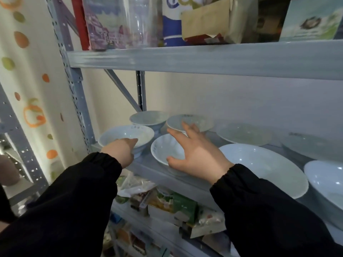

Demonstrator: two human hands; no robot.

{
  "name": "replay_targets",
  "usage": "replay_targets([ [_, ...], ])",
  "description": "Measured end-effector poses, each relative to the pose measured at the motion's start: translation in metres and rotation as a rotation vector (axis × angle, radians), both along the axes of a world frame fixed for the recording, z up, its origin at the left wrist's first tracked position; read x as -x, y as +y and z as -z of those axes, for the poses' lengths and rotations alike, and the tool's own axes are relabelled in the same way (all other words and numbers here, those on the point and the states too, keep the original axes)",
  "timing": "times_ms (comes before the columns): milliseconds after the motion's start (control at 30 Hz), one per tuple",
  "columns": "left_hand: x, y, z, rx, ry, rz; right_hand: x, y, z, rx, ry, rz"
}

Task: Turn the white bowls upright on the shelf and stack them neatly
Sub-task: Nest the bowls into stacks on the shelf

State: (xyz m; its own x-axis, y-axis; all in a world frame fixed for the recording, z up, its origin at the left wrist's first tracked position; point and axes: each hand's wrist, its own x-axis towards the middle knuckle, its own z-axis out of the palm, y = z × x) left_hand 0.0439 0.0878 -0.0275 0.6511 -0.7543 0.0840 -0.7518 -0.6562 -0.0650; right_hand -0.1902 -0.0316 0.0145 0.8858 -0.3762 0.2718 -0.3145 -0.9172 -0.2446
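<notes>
L hand [120, 151] curls over the near rim of a white ceramic footed bowl [128, 133], which stands upright at the front-left of the grey metal shelf [146, 166]. R hand [196, 153] is spread wide and holds nothing. Its thumb touches the low rim of a white fluted bowl [164, 148], tilted toward the camera at mid-shelf. Rear-left white bowl [148, 118] and rear-mid white bowl [194, 120] sit behind. A wide shallow white dish [263, 171] lies to the right.

At 12 o'clock I see a clear plastic bottle [143, 21] beside a brown envelope [204, 17]. At 6 o'clock lie food packets [167, 203]. At 9 o'clock is a dotted wall [27, 71].
</notes>
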Motion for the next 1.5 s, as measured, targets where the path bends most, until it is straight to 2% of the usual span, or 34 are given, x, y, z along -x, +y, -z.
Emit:
replay_targets([
  [267,-0.012,-0.008,0.006,-0.142,-0.112,-0.003,-0.003,-0.005,0.001,-0.004,0.014,0.032],
  [500,-0.013,-0.005,-0.014,0.014,-0.190,-0.055,-0.001,-0.009,0.001,-0.006,0.027,0.045],
  [633,-0.016,-0.003,-0.040,0.191,-0.228,-0.061,-0.003,-0.010,0.001,-0.019,0.031,0.045],
  [800,-0.031,-0.035,-0.083,0.163,-0.117,-0.048,-0.003,-0.011,0.000,-0.013,0.040,0.056],
  [867,-0.041,-0.049,-0.086,0.222,-0.146,0.003,-0.003,-0.011,0.000,-0.017,0.045,0.063],
  [1200,-0.076,-0.114,-0.064,0.271,-0.248,0.218,0.001,-0.012,0.006,0.025,0.087,0.119],
  [1500,-0.116,-0.149,-0.018,0.197,-0.160,0.218,-0.005,-0.015,0.009,0.024,0.089,0.174],
])
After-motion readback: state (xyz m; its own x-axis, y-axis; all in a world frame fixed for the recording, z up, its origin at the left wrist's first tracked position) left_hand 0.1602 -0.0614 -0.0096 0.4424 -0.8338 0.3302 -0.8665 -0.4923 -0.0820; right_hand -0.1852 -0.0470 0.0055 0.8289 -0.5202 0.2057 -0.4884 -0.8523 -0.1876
